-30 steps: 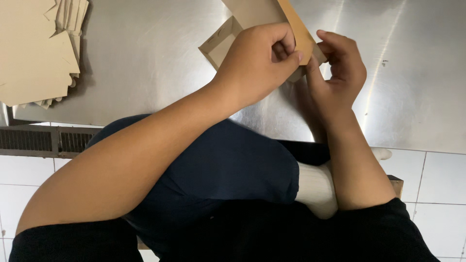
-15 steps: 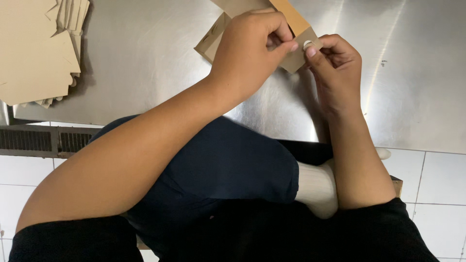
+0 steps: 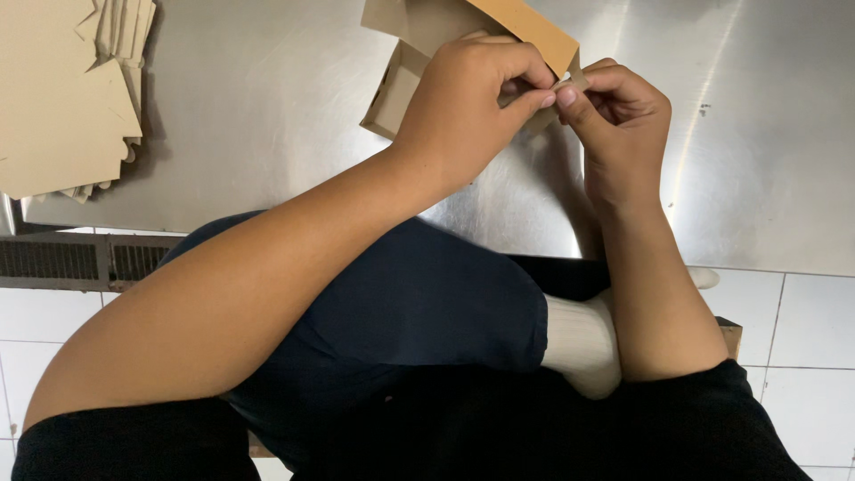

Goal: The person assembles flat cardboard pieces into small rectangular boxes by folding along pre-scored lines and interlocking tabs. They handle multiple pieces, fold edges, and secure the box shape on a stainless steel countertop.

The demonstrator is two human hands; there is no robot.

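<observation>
Over the steel table point(image 3: 267, 107), both hands' grips, left point(image 3: 468, 98) and right point(image 3: 619, 111), pinch a cardboard box point(image 3: 419, 53).

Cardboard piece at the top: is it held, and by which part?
Yes. Both the left hand and right hand pinch the brown cardboard piece at its lower right corner.

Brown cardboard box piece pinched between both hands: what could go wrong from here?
1. The left hand and right hand pinch one thin flap edge of the brown cardboard box piece; it may tear or crease.
2. The piece hangs above the shiny steel table; a slack grip could drop it.
</observation>
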